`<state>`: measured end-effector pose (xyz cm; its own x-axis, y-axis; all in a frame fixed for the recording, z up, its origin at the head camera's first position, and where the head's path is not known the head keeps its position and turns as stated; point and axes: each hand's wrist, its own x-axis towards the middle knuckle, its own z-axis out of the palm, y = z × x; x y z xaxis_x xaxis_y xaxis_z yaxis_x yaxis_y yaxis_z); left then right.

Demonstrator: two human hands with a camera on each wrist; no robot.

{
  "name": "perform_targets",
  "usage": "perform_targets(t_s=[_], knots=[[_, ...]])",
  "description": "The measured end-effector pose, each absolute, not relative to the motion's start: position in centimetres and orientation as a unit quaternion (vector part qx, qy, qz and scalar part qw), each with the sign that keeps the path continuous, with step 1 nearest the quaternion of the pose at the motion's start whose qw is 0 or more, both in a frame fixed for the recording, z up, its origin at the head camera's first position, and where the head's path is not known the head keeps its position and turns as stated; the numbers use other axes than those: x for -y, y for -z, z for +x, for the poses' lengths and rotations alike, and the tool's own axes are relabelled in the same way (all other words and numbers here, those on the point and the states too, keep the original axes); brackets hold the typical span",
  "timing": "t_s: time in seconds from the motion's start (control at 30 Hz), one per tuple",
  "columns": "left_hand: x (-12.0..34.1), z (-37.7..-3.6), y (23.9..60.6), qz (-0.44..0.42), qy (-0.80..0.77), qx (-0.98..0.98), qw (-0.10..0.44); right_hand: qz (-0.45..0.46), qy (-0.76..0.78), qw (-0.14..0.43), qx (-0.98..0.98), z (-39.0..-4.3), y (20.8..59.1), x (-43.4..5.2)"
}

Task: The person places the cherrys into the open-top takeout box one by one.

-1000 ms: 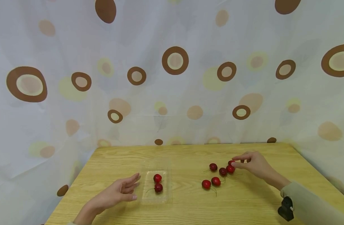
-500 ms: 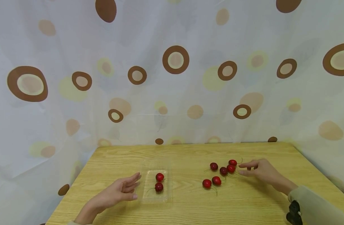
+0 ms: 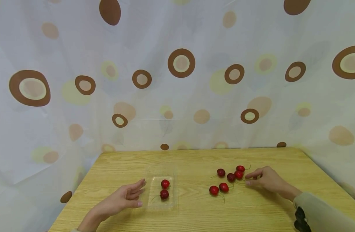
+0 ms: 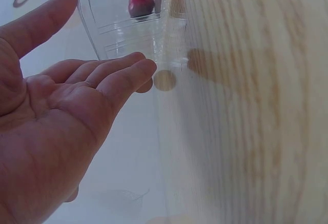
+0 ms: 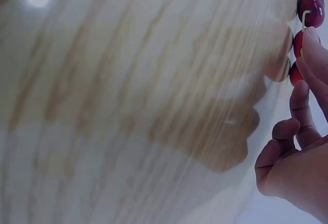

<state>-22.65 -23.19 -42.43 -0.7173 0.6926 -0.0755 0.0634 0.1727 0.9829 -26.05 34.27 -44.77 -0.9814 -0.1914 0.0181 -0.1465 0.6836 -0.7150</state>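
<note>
Beside a clear plastic box (image 3: pixel 149 199), my left hand (image 3: pixel 115 199) is held with loosely bent fingers and nothing in them. Inside the box lie two cherries, a bright red one (image 3: pixel 165 184) and a darker one (image 3: pixel 164 194). In the left wrist view the fingertips (image 4: pixel 146 66) are close to the box wall (image 4: pixel 92 24). On the right, my right hand (image 3: pixel 267 180) has thumb and index finger by the stem of a red cherry (image 3: pixel 239 175), a small gap between the tips. Another red cherry (image 3: pixel 240 168) and a dark cherry (image 3: pixel 231 177) lie against or close to it.
A dark cherry (image 3: pixel 221 172) lies left of that cluster. Two red cherries, one (image 3: pixel 214 190) beside the other (image 3: pixel 224 187), lie nearer the front. All are on a wooden table (image 3: pixel 195 212). A patterned cloth (image 3: pixel 180 106) hangs behind it.
My right hand has drawn back from the farthest red cherry, leaving it on the table, and come down toward the neighbouring cherry's stem. In the box, the brighter cherry has shifted slightly right. My left hand stays put.
</note>
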Motion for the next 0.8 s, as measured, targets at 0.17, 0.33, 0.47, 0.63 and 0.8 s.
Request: perform_targets(t_s=[0.17, 0.33, 0.47, 0.63, 0.8], knots=[[23.14, -22.67, 42.43, 0.26, -0.588, -0.716, 0.271, -0.1, 0.384, 0.017, -0.918, -26.09, 44.73, -34.18], [23.09, -22.63, 42.28, 0.259, -0.586, -0.719, 0.27, -0.094, 0.38, 0.012, -0.92, -26.21, 44.54, -34.12], [23.06, -22.64, 42.18, 0.26, -0.587, -0.717, 0.271, -0.084, 0.378, 0.015, -0.922, -26.45, 44.55, -34.31], [23.05, -22.62, 42.14, 0.26, -0.587, -0.717, 0.271, -0.079, 0.379, 0.022, -0.922, -26.41, 44.36, -34.41], [23.09, -22.64, 42.25, 0.26, -0.585, -0.719, 0.27, -0.077, 0.377, 0.024, -0.923, -26.35, 44.27, -34.41]])
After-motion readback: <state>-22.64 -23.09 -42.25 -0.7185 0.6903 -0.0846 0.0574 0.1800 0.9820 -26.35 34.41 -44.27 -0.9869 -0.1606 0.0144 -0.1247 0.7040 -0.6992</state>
